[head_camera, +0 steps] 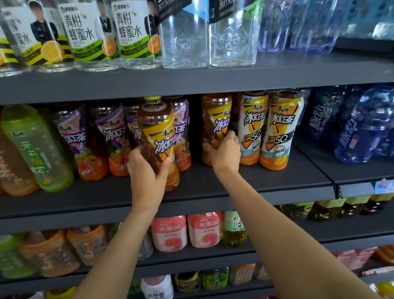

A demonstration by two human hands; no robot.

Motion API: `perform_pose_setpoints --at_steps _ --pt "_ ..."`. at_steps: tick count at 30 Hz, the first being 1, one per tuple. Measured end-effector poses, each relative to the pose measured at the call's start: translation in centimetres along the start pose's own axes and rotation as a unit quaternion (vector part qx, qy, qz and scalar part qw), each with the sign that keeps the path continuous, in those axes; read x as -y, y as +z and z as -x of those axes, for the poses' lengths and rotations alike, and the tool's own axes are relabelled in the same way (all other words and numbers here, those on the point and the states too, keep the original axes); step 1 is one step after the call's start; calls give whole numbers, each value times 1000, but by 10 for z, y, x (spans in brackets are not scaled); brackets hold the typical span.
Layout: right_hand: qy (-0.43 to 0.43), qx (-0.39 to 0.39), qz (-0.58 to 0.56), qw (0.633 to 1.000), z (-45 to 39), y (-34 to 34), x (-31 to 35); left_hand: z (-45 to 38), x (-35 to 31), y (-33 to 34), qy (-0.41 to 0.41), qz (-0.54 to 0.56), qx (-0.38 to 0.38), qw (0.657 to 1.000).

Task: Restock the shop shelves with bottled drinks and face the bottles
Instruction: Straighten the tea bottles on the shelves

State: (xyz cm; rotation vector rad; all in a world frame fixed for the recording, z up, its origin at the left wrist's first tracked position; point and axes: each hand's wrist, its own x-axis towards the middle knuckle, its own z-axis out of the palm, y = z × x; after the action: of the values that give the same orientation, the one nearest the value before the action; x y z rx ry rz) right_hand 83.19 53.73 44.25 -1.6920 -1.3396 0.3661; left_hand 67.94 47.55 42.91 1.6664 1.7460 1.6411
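Left hand (148, 177) grips a tea bottle (158, 141) at the shelf (195, 188) front; right hand (224, 154) wraps a second bottle (215, 127) set further back. Swinging either into the gap between them could clip the purple-label bottles (114, 144) or white-label bottles (272, 128) crowding both sides, toppling them off the edge.

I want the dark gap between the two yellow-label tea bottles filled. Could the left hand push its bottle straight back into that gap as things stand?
Probably yes. The left hand grips the amber iced-tea bottle with the yellow label at the shelf front, beside the gap. Nothing shows in the gap, though its depth is dark. The right hand holds the neighbouring yellow-label bottle beside it.
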Motion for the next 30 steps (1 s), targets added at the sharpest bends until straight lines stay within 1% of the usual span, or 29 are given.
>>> perform_pose_setpoints --at_steps 4,8,11,13,15,17,18,19,21,22,23,24,25,27,28,30 --pt "11 1 28 1000 -7 5 7 -1 -1 -2 5 9 19 1000" --pt "25 12 48 998 -10 6 11 1 -4 -1 7 7 23 1000" --pt "24 34 48 998 -12 4 12 3 -8 0 16 6 35 999" --pt "3 57 48 997 -10 -1 8 5 -10 3 27 0 44 999" --pt "-48 58 57 996 -3 -10 -1 6 -12 7 37 -11 51 998" --pt "-93 64 42 993 6 -21 -12 5 -16 14 47 -23 53 997" --pt "-103 88 16 991 10 -26 -17 6 -18 18 53 -28 55 997" --pt "-105 130 -25 986 12 -31 -21 6 -22 24 58 -33 57 996" --pt "-92 227 -115 963 14 -39 -23 6 -29 36 68 -34 61 995" --pt "-85 263 -135 951 14 -42 -23 6 -32 43 72 -33 64 995" --pt "-87 281 -130 947 14 -44 -23 6 -36 50 75 -32 67 994" --pt "-94 273 -111 951 15 -44 -24 5 -39 57 75 -33 70 994" --pt "-106 236 -87 962 16 -43 -24 4 -43 63 73 -35 73 994" --pt "-120 136 -55 982 19 -40 -26 3 -49 74 67 -38 76 994" --pt "-120 99 -47 987 20 -38 -27 3 -51 79 67 -40 77 994" --pt "-120 67 -32 990 17 -34 -30 3 -51 83 75 -44 79 993"
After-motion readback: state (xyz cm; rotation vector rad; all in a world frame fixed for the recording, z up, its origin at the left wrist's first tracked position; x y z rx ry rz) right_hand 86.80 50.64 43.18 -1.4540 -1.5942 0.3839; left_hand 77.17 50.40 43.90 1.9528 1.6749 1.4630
